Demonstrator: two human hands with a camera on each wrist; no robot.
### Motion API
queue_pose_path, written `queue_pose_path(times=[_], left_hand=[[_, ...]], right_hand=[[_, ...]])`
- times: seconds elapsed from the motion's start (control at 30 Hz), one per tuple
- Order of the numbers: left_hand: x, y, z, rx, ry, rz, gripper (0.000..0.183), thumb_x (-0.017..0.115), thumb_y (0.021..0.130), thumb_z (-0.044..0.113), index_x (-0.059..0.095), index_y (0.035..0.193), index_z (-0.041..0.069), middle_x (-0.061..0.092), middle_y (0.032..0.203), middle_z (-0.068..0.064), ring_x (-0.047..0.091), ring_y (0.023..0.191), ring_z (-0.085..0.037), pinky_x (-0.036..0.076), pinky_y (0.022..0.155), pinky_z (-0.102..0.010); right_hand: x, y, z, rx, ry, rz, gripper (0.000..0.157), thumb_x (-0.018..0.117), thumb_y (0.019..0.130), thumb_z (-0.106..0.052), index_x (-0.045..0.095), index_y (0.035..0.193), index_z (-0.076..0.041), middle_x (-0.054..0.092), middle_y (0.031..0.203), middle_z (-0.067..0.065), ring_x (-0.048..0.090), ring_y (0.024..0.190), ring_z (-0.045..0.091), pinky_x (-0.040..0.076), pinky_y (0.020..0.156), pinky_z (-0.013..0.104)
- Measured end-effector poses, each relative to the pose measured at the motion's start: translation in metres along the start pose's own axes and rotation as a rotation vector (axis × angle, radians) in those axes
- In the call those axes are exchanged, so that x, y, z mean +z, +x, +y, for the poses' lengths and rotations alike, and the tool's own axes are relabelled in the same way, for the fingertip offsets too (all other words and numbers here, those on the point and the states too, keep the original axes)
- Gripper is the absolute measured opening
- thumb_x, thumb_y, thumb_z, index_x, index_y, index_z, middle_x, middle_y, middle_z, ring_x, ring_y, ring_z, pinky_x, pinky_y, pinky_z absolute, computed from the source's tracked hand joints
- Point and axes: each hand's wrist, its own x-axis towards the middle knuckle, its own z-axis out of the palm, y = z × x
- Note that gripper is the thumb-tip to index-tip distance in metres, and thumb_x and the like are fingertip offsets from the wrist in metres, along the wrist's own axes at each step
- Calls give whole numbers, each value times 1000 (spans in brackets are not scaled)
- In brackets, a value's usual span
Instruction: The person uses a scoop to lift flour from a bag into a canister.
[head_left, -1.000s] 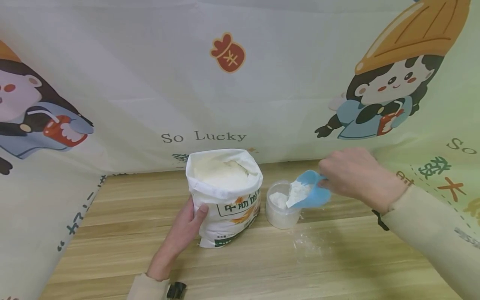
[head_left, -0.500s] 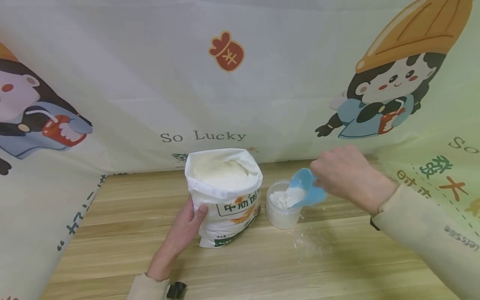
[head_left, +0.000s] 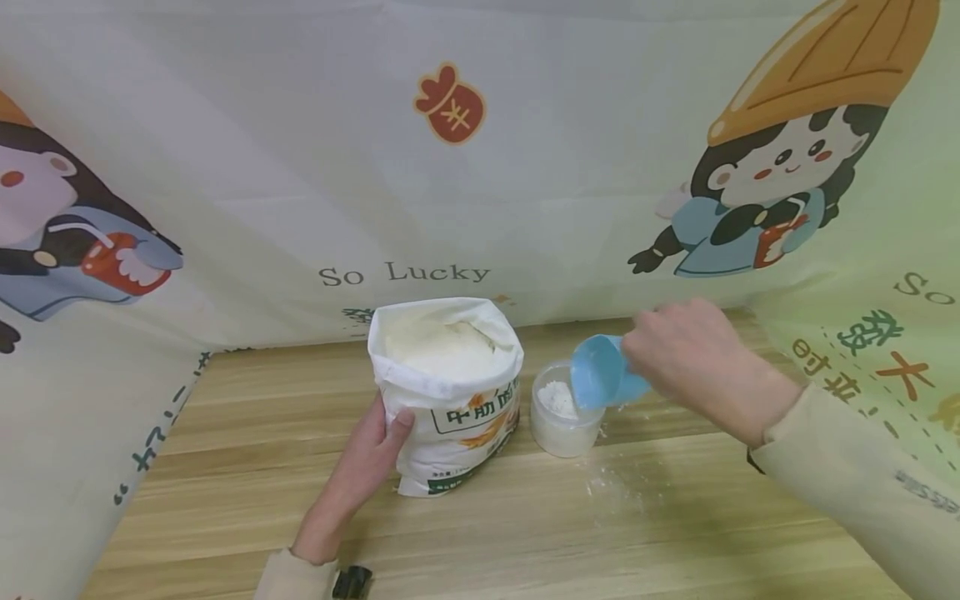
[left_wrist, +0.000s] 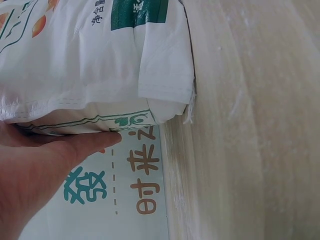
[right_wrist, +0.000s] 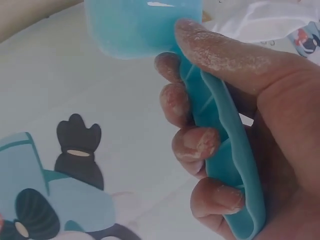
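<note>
Left hand (head_left: 378,446): we do best to brace the white bag (head_left: 420,437) lightly; thumb on its front, a wide hold, other fingers mostly hidden.
White bag: stands open-topped on the table (head_left: 525,542).
Tub (head_left: 566,440): just right of the bag, holding white powder (head_left: 557,398).
Blue scoop (head_left: 596,375): tilted over the tub's right side; we should tip its lip well inside.
Right hand (head_left: 693,350): we grip the scoop's handle (right_wrist: 235,160), fingers curled round it.

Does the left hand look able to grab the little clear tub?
Probably not easily: the left hand holds the white bag, which stands between it and the clear tub.
</note>
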Motion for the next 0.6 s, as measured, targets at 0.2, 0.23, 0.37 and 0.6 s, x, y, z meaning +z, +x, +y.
queue_pose_path(times=[0.2,0.23,0.37,0.6], left_hand=[[0,0,-1,3,1,4,64,41,109,52,37,154,7,52,148,-22,49,138,-43,41,110,-63],[0,0,-2,4,2,5,64,41,109,52,37,155,7,52,148,-22,49,138,-43,41,110,-63],[0,0,-1,7,0,5,64,41,109,53,37,155,8,53,147,-22,50,137,-42,42,109,-63],[1,0,-2,17,-8,1,62,39,109,52,37,153,7,54,144,-22,52,135,-42,42,109,-64]], right_hand=[[8,-13,10,52,80,25,29,87,84,-25,64,67,-19,50,66,-3,44,56,17,40,43,36],[11,-16,12,60,96,35,25,88,83,-27,68,72,-19,51,67,-3,46,56,17,41,44,36],[23,-28,19,107,181,29,18,89,83,-29,74,82,-18,53,68,-6,50,57,15,42,46,35],[42,-48,29,137,291,46,19,84,88,-31,78,98,-16,57,74,-8,48,59,12,39,47,31]])
